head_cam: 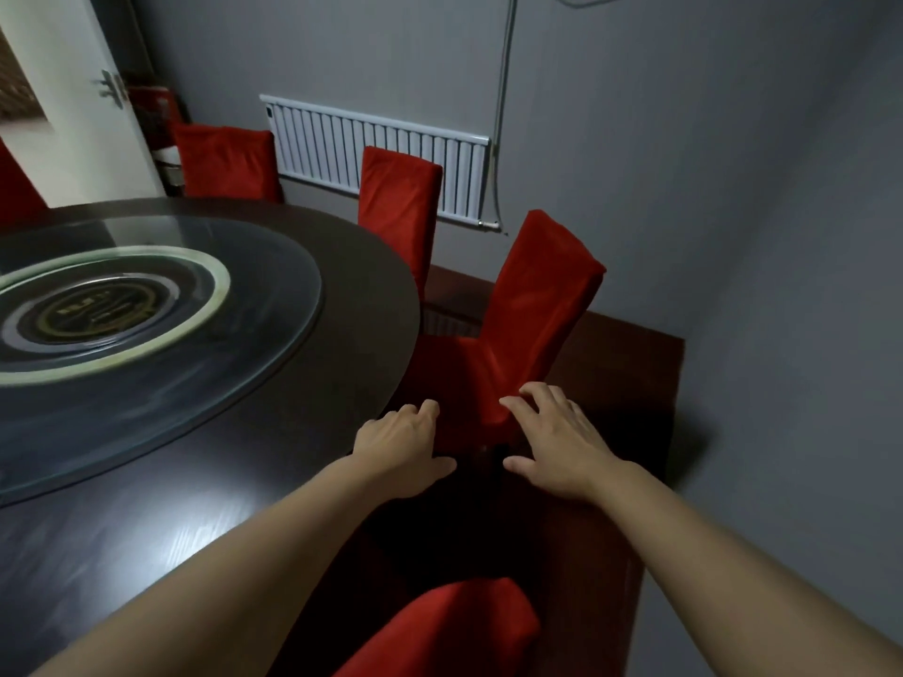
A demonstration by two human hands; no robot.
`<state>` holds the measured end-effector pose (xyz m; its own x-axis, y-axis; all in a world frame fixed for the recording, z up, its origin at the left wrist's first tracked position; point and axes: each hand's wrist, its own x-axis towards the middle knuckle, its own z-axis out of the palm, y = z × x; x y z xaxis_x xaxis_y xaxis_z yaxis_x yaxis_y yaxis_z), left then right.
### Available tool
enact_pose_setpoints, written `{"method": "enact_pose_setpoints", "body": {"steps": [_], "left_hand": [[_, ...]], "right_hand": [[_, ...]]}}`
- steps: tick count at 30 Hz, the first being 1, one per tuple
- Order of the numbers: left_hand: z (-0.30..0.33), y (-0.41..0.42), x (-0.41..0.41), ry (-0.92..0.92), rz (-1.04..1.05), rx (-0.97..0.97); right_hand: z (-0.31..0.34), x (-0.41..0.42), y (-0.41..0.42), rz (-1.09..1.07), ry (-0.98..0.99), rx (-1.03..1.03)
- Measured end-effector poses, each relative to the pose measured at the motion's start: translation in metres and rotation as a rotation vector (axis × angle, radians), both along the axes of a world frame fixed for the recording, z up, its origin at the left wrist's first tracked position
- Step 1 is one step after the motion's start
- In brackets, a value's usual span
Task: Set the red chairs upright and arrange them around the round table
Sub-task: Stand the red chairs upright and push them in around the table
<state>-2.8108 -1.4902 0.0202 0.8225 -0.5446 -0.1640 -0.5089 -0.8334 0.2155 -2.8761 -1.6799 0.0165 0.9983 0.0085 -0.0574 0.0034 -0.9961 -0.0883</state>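
Note:
A red-covered chair [532, 315] stands at the right rim of the dark round table [293, 432], its back leaning away to the right and its seat partly under the tabletop. My left hand [403, 447] grips the seat's near left edge, fingers on top and thumb below. On the near right corner my right hand [554, 442] lies with fingers on the red cover and thumb underneath. Two more red chairs [225, 161] [398, 202] stand upright at the table's far side. Another red chair's back [454, 627] shows at the bottom edge.
A glass turntable [146, 305] lies on the tabletop. A white radiator [381, 153] hangs on the far grey wall, with a pipe [503, 90] running down beside it. The right wall is close to the gripped chair. A white door [73, 90] stands open at the top left.

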Motion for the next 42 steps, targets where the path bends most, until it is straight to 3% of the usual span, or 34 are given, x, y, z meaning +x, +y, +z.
{"method": "enact_pose_setpoints", "body": {"steps": [21,42], "left_hand": [[-0.006,-0.22,0.164,0.021,0.342,0.101],[-0.009,-0.459,0.409,0.008,0.284,0.009]], "right_hand": [[-0.024,0.242,-0.238,0.286,0.009,0.072],[0.0,0.479,-0.459,0.299,-0.079,-0.014]]}}
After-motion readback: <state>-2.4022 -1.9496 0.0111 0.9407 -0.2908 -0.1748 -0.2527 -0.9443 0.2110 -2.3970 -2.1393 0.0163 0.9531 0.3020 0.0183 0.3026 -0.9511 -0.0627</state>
